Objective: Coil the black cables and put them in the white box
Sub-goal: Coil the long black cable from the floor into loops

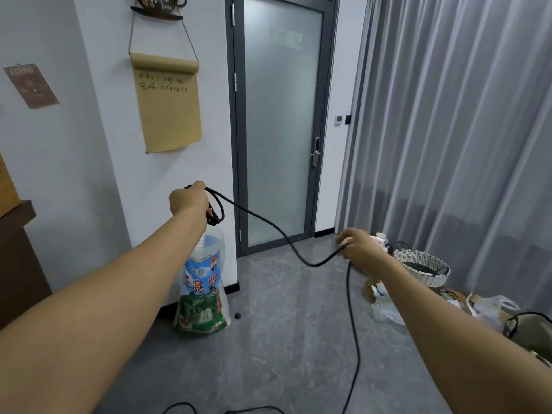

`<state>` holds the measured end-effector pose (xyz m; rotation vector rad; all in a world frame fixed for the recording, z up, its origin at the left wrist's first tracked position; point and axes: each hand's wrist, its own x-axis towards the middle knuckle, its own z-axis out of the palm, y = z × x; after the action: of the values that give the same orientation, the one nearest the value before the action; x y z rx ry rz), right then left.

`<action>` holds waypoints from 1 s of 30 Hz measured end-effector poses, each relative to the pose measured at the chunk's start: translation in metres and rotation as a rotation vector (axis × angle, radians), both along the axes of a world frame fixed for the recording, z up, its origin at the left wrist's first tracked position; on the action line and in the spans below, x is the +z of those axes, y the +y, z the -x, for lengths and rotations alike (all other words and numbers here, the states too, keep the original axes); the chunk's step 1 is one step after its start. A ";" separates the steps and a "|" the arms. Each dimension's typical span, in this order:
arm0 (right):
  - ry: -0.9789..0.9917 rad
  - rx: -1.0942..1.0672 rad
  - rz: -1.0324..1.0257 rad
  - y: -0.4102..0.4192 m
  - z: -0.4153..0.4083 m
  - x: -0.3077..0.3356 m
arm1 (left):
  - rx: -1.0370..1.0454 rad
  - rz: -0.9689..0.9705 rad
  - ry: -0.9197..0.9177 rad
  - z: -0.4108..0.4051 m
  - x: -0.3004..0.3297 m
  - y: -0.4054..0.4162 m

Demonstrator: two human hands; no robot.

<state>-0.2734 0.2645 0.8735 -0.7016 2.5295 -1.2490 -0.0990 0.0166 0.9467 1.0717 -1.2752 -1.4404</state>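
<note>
Head view: left hand [188, 198] raised before white wall, fingers curled round few small loops of black cable [268, 225]; loops hang under fist. From there cable sags in air toward right hand [357, 248], whose fingers pinch it; hand blurred. Below right hand cable drops to grey floor [283, 339] and runs out at lower edge. White woven basket [421, 265] stands on floor beside curtain [463, 130], dark cable inside. Printed plastic bag [203, 291] stands against wall under left hand. Glass door [282, 121] behind.
</note>
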 end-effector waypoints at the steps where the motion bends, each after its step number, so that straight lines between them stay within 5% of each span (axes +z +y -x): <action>1: -0.029 0.199 -0.123 -0.003 -0.010 0.005 | -0.003 0.001 0.004 0.001 0.001 0.001; 4: -0.033 0.585 -0.480 -0.019 -0.045 0.024 | -0.027 0.012 0.032 0.006 0.004 0.005; 9: 0.070 0.744 -0.704 -0.038 -0.069 0.028 | -0.035 0.079 0.041 0.008 0.004 0.010; 12: 0.175 0.744 -0.441 -0.041 -0.078 0.036 | -0.098 0.219 -0.054 0.008 -0.004 0.013; 18: -0.010 0.688 0.225 -0.051 -0.081 0.063 | -0.511 0.263 -0.085 0.015 -0.025 0.043; 30: -0.378 0.222 0.695 -0.055 -0.063 0.064 | -0.977 -0.009 0.120 0.022 -0.033 0.089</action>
<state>-0.2105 0.2099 0.9373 -0.7537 1.6522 -1.9648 -0.1213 0.1055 0.9133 0.3119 -1.8071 -2.1612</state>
